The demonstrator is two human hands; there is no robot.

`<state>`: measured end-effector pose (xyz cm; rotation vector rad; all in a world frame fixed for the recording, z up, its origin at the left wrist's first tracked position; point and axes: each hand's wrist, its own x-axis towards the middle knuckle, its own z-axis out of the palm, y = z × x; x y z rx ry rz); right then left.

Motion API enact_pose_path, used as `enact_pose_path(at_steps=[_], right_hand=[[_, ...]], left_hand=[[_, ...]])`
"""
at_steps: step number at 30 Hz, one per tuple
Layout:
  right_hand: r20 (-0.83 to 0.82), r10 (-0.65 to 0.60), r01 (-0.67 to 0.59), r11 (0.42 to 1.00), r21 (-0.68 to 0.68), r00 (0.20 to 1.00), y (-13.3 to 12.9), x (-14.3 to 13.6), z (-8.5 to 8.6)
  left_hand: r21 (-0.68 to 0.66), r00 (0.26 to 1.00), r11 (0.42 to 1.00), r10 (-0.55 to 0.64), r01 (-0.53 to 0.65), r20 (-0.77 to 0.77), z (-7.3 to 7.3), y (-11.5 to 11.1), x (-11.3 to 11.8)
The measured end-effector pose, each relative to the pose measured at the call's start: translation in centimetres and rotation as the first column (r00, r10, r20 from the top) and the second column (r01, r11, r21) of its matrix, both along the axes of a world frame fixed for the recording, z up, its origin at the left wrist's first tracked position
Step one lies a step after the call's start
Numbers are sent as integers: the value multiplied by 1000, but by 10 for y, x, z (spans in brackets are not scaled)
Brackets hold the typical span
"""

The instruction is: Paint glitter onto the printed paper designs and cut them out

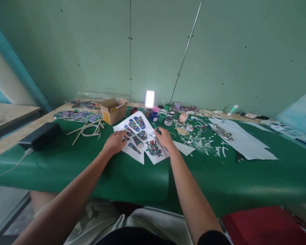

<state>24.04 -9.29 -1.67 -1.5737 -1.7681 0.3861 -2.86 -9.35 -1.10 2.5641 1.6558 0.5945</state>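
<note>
A white paper sheet (148, 119) with colourful patterned shapes lies on the table in front of me, and a narrow cut opens at its lower edge. My left hand (116, 141) grips the sheet's left side, fingers curled and pressed together on the paper. Between the closed fingers of my right hand (164, 136) is a slim dark-green pen-like tool (156, 129), held over the sheet's right part. Its tip is too small to make out. Beside the right wrist, a white paper piece (184, 148) lies on the table.
An open cardboard box (113, 114), paint jars (168, 120) and a bright screen (150, 99) stand behind the sheet. Scissors (222, 132) lie on white paper (250, 146) at right, near scattered scraps (206, 144). Left are sticks, a tape ring (90, 130) and a black box (40, 135) with a cable.
</note>
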Motion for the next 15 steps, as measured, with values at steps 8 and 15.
enact_pose_path(at_steps=[8, 15], right_hand=[[-5, -112, 112, 993, -30, 994, 2, 4, 1], [31, -159, 161, 986, -41, 987, -1, 5, 1]], left_hand=[[1, 1000, 1000, 14, -14, -1, 1, -2, 1], [7, 1000, 1000, 17, -17, 18, 0, -4, 3]])
